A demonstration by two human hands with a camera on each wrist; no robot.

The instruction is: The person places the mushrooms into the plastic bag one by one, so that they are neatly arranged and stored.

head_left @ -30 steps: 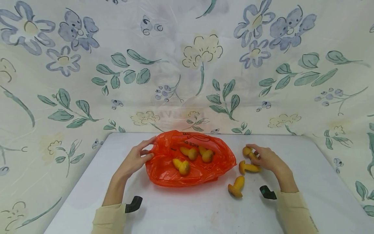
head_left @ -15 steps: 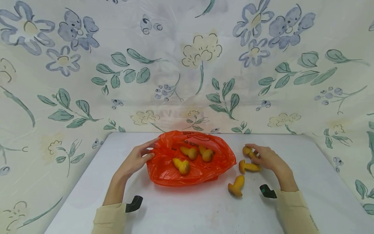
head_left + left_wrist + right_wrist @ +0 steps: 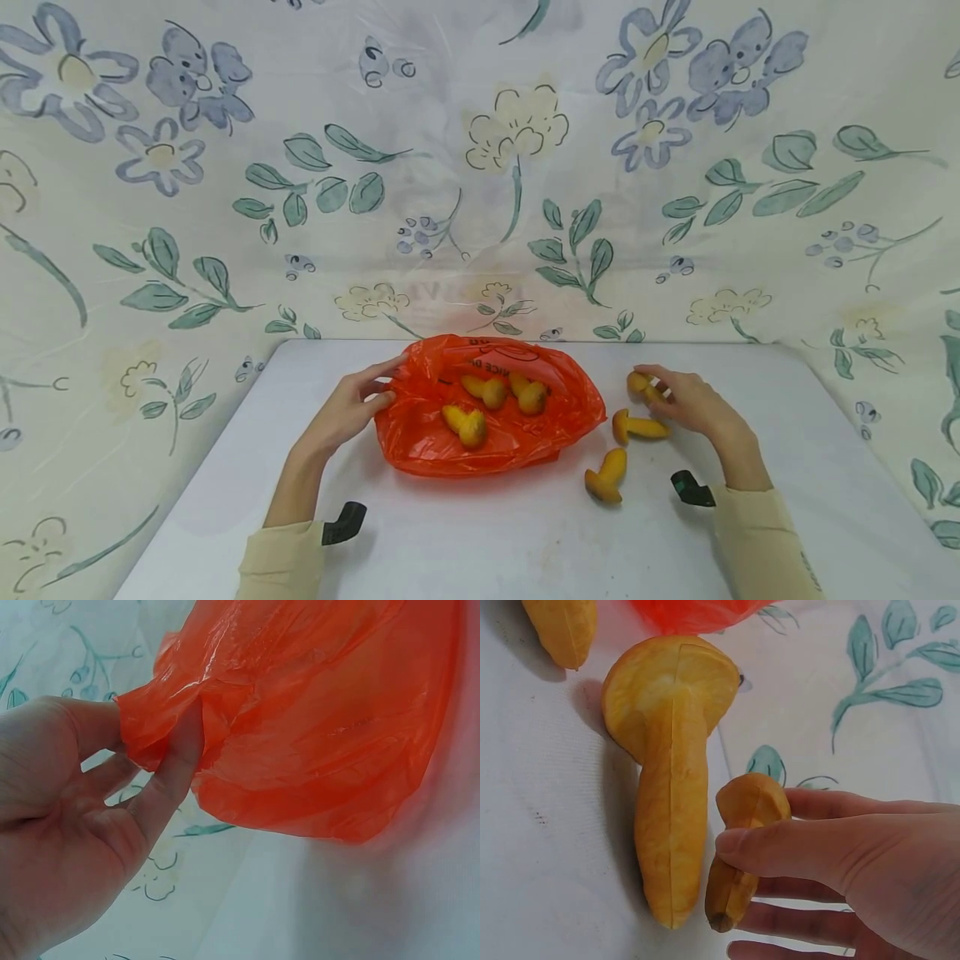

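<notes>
My left hand (image 3: 341,412) pinches the left edge of a red plastic bag (image 3: 435,463) between thumb and fingers. In the left wrist view the thin film (image 3: 322,765) bunches up at the fingertips. The bag lies with its mouth spread, and three yellow-brown mushrooms (image 3: 472,430) rest inside. To the right of it, my right hand (image 3: 697,406) grips a small mushroom (image 3: 754,799), thumb across its stem and fingers behind. A larger mushroom (image 3: 671,787) lies just beside the held one, and another mushroom (image 3: 606,477) sits closer to the front.
Everything lies on a white table (image 3: 465,542). Behind its far edge hangs a flower-patterned sheet (image 3: 450,167). A black bent piece (image 3: 345,523) projects from the left cuff, and a similar black piece (image 3: 692,489) from the right.
My right hand has shifted slightly right and away with the small mushroom. The bag's left edge has drawn in a little under my left hand. The other mushrooms stay put.
</notes>
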